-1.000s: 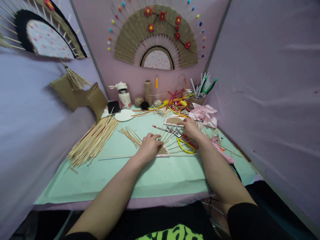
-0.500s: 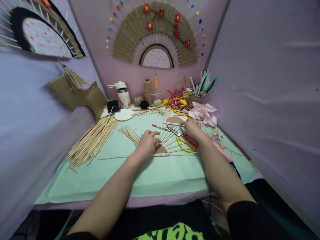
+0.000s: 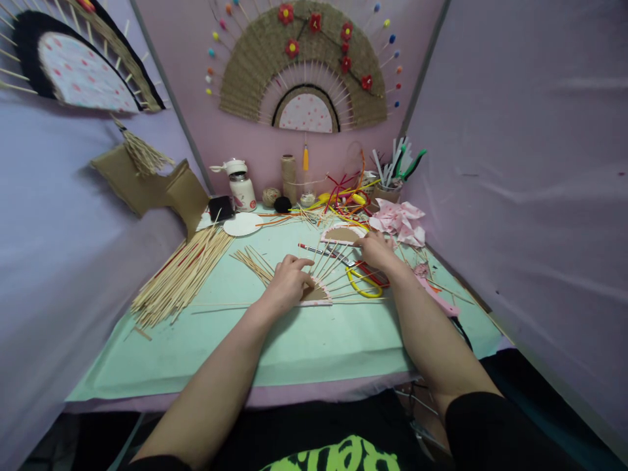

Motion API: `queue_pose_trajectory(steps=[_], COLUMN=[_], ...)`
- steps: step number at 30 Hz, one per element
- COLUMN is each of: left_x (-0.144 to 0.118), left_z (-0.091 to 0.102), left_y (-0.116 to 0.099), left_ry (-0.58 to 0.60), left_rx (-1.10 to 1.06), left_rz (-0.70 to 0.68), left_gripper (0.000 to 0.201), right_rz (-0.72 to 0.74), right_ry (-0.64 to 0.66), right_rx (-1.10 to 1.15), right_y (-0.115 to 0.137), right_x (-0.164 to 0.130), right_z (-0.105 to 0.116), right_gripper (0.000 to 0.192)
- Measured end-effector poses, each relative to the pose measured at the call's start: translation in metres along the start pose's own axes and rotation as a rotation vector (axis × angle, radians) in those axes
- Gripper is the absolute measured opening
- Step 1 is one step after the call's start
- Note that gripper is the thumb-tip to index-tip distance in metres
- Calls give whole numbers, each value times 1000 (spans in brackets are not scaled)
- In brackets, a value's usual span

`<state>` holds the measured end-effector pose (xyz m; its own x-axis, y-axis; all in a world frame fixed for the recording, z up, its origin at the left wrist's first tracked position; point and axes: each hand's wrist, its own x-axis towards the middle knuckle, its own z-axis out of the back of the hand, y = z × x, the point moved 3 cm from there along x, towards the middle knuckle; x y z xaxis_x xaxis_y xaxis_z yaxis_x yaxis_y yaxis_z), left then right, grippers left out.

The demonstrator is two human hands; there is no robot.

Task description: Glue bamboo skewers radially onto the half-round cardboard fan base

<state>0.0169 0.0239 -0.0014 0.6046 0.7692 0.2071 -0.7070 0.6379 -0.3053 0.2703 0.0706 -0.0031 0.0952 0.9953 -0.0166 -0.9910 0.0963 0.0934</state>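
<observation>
Mint-green mat [image 3: 304, 347] covering table, person's two bare forearms reaching over it. Big woven fan [image 3: 304, 65] hanging on pink back wall. Loose pile of bamboo sticks [image 3: 181, 275] lying at mat's left side. Small half-made fan [image 3: 326, 278], sticks fanning out from cardboard base, lying mid-mat. Left hand [image 3: 287, 282] pressing flat on its base, fingers spread, grasping nothing. Right hand [image 3: 375, 250] pinching fan's upper stick ends, beside yellow-handled scissors [image 3: 363, 284].

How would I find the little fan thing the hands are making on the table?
Start at the mint-green table mat. The left hand presses a small cardboard half-circle with thin sticks fanning from it. Unlike the loose stick pile farther left, these sticks radiate like spokes.
</observation>
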Motion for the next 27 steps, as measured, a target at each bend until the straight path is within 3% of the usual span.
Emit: queue_pose_trajectory(steps=[27], left_x=[-2], left_z=[0], left_y=[-4], left_ry=[-7], left_rx=[16], left_rz=[-27], left_gripper=[24], right_rz=[-22], right_ry=[29], right_rx=[-3], right_y=[-3], right_x=[0], right_z=[1], right_gripper=[46])
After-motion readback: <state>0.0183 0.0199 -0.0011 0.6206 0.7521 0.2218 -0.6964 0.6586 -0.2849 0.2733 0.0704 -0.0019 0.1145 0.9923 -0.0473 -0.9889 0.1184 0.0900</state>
